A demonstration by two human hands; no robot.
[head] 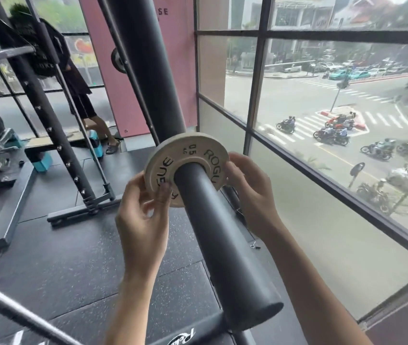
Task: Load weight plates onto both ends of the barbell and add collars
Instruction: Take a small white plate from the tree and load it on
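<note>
While the white plate (190, 151) sits threaded on the black sleeve (222, 245), well in from its near end, your left hand (145, 215) pinches the plate's lower-left rim and your right hand (250, 192) grips its right edge, fingers curled behind. A window (322, 108) runs alongside on the right.

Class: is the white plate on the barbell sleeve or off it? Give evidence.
On: the sleeve runs through the centre hole of the plate; left hand and right hand hold its rim.
</note>
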